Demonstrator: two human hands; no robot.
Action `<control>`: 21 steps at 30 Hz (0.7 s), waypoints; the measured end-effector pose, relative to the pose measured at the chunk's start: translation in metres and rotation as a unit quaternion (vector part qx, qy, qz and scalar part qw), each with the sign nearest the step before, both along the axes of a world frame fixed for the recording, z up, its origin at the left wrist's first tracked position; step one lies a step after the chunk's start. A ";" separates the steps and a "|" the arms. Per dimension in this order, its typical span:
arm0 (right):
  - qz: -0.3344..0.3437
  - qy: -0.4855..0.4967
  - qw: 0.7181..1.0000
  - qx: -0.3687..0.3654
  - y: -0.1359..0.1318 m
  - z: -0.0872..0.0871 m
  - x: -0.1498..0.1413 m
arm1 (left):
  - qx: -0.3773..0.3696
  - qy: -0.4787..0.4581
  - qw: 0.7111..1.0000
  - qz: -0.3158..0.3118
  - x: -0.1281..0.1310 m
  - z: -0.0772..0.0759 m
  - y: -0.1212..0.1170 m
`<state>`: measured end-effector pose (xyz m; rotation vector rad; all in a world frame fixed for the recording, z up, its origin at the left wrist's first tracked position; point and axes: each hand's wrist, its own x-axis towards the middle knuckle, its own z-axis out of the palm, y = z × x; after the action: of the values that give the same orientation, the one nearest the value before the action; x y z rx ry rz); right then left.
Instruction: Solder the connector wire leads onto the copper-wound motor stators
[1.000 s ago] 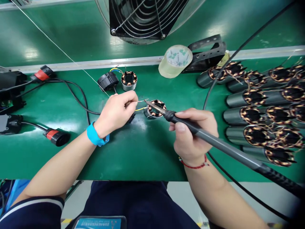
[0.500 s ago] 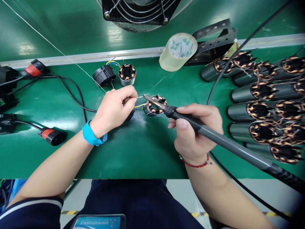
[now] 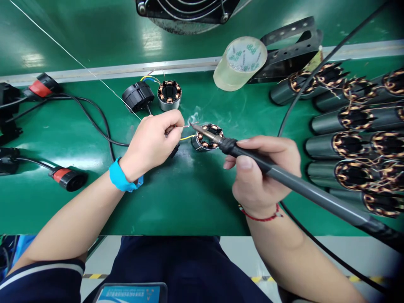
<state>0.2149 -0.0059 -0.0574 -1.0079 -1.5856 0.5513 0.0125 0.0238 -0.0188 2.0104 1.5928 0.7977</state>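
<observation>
My right hand (image 3: 263,172) is closed round a soldering iron (image 3: 284,177), its metal tip pointing up and to the left. That tip meets a thin wire (image 3: 187,126), and smoke (image 3: 195,115) curls above it. My left hand (image 3: 158,136) pinches the wire between thumb and forefinger. A thin white strand (image 3: 110,89), apparently solder wire, runs down from the upper left to this hand. Just below the iron's tip stands a copper-wound motor stator (image 3: 202,143), with a yellow wire (image 3: 188,137) leading from it towards my left hand. A black part under that hand is mostly hidden.
Behind my left hand are a black round housing (image 3: 138,97) and another stator (image 3: 169,96). Black cables with red-banded connectors (image 3: 67,176) lie left. A tape roll (image 3: 240,63) stands at the back, near a fan (image 3: 186,12). Rows of dark cylinders (image 3: 325,145) with copper windings fill the right.
Smoke now rises at the iron's tip, where little or none showed before. Both hands keep nearly the same hold. The view has shifted, so the fan sits higher in the picture.
</observation>
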 end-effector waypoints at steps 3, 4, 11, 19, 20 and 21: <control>0.000 0.006 1.000 0.000 0.000 -0.001 0.000 | -0.005 0.002 1.000 0.004 0.000 0.000 0.000; 0.004 0.006 1.000 0.001 0.000 -0.001 0.000 | -0.006 0.002 1.000 0.005 0.001 0.000 0.000; 0.007 -0.002 1.000 0.007 0.001 -0.001 -0.002 | -0.014 0.003 1.000 0.013 0.000 -0.002 0.001; -0.009 0.017 1.000 -0.004 -0.001 0.000 -0.001 | -0.006 -0.001 1.000 0.008 0.000 -0.003 0.002; -0.007 0.011 1.000 -0.006 0.000 0.000 0.000 | -0.007 0.000 1.000 0.009 0.000 -0.003 0.002; -0.004 0.003 1.000 -0.006 0.000 0.000 0.000 | -0.009 -0.001 1.000 0.011 0.000 -0.003 0.002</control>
<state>0.2148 -0.0063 -0.0570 -1.0219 -1.5743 0.5585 0.0127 0.0258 -0.0216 1.9828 1.6170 0.7898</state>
